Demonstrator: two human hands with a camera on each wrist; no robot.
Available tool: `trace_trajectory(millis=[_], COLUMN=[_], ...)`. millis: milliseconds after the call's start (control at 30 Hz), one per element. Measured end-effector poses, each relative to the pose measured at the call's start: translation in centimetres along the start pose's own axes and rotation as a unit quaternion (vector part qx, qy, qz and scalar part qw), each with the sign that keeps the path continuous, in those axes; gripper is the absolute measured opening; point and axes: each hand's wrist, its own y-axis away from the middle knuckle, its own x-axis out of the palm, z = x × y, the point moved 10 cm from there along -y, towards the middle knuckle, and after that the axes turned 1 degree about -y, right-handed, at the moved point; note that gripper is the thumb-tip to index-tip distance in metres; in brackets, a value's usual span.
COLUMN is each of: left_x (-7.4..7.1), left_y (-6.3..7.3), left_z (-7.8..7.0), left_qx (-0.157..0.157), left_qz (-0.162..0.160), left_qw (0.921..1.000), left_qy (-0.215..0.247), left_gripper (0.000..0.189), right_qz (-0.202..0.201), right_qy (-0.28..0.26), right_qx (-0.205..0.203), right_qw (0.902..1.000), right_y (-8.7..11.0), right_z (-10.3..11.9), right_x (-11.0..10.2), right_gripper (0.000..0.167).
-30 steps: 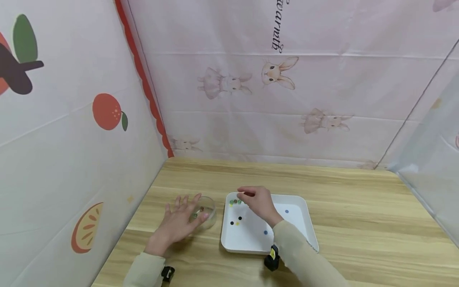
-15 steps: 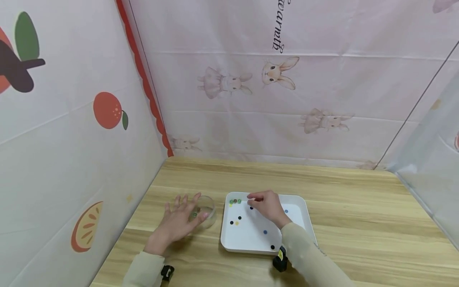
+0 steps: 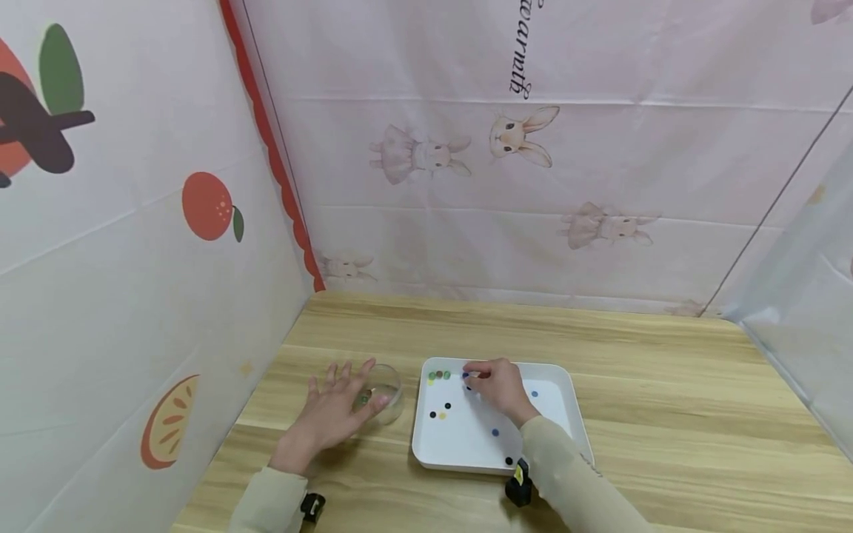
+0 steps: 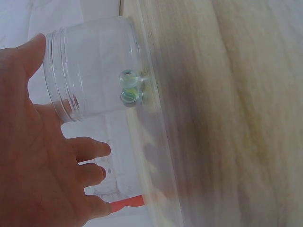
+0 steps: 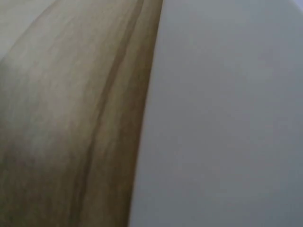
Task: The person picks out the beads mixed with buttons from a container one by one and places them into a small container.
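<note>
My left hand (image 3: 333,411) holds the rim of a clear plastic jar (image 3: 389,407) between thumb and index finger, its other fingers spread. In the left wrist view the jar (image 4: 97,56) stands on the table with greenish glass marbles (image 4: 129,87) at its bottom. My right hand (image 3: 500,385) is over the back of a white tray (image 3: 460,448), thumb and index finger pinching what looks like a small blue marble (image 3: 466,376). Two green marbles and a brown marble (image 3: 439,374) lie in a row in the tray's back left corner. The right wrist view shows no fingers.
Small black, yellow and blue round spots, such as a blue one (image 3: 495,432), are scattered over the tray floor; whether flat or raised I cannot tell. Wooden table (image 3: 693,414) surrounds the tray. Printed cloth walls (image 3: 426,244) stand at the back and sides.
My right hand has moved right from beside the marble row to farther along the tray's back edge, where blue now shows at its fingertips. The left hand stays on the jar.
</note>
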Motion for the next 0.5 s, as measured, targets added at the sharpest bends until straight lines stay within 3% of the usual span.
trace_trajectory(millis=[500], left_x=[-0.05], left_y=[0.09], left_z=[-0.14], left_qx=[-0.002], left_qz=[0.004], left_qw=[1.0], left_qy=[0.0], left_gripper=[0.08], right_qz=[-0.01], right_qy=[0.029], right_qx=[-0.02], right_qw=[0.9993], right_y=[-0.06], right_z=[0.19], right_x=[0.06], right_gripper=[0.022])
